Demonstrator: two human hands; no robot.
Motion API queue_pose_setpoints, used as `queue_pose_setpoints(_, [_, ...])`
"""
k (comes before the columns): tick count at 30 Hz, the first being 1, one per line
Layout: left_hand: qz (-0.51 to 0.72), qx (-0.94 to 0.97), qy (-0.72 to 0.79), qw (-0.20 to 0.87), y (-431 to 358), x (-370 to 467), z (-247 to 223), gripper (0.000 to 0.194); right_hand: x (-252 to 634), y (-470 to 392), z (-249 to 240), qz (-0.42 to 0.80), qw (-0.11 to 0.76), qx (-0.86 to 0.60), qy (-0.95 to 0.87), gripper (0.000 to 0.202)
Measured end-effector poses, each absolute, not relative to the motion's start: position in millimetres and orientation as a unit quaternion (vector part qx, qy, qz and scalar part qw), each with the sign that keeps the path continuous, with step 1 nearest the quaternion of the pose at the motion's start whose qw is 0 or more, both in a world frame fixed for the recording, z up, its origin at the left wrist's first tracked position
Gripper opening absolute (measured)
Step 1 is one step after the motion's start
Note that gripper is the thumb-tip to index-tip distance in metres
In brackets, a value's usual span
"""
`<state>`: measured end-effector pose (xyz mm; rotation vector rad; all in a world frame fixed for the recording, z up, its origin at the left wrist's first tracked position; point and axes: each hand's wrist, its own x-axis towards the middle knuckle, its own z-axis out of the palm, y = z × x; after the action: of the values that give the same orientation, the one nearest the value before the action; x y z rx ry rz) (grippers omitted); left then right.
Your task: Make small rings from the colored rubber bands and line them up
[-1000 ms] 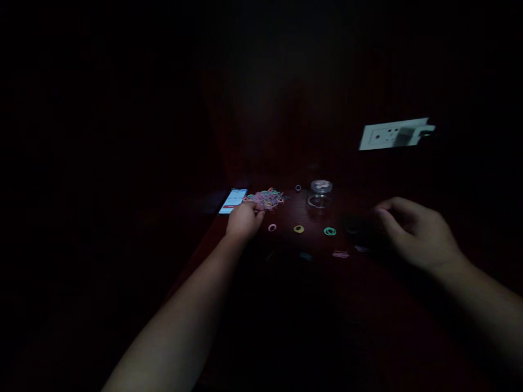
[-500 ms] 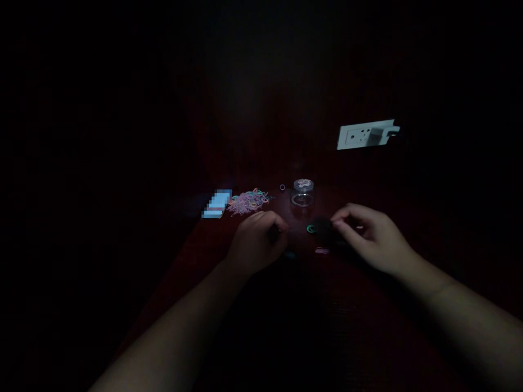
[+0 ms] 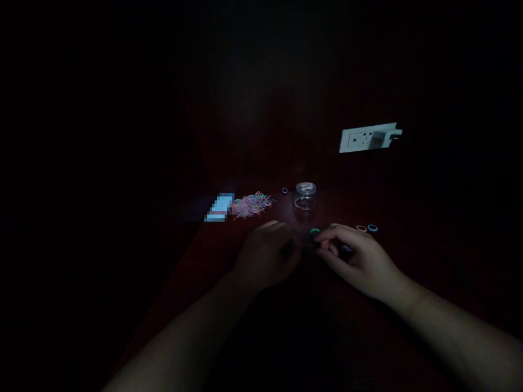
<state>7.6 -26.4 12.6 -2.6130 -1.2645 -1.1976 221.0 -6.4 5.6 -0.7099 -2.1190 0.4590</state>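
My left hand [image 3: 269, 255] is low over the dark red table, its fingers curled in towards the thumb. Shadow hides the fingertips and whatever they may hold. Facing it, my right hand [image 3: 357, 258] has its thumb and index finger a little apart, with no object visible between them. Green elastic bands [image 3: 314, 232] lie just beyond the right fingertips. Behind the right knuckles are an orange band [image 3: 362, 228] and a blue band [image 3: 372, 227]. A heap of mostly pink and purple elastic bands [image 3: 251, 205] lies beyond my left hand.
A clear lidded jar [image 3: 305, 197] stands beyond my hands, with a single small band [image 3: 285, 190] to its left. A lit phone [image 3: 220, 207] lies left of the heap. On the back wall is a socket plate [image 3: 355, 140] with a plug in it. The room is very dark.
My right hand has moved left and slightly down, over where pink bands lay, and its thumb and index finger have parted. The orange and blue bands now show behind it. My left hand has shifted slightly right.
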Motion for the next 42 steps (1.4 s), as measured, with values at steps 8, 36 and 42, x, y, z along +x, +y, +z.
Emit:
queue_pose_setpoints(8, [-0.368,-0.851,-0.374,-0.005,-29,9,13,0.011,212,-9,-1,0.182,0.394,-0.279,-0.857,0.007])
queue_pose_setpoints(36, [-0.366,-0.841,-0.397,-0.027,-32,12,13,0.007,227,-6,5,0.166,0.427,-0.249,-0.853,0.005])
queue_pose_setpoints(42, [-0.375,-0.841,-0.391,-0.025,-32,13,13,0.005,228,-5,5,0.152,0.427,-0.252,-0.855,0.005])
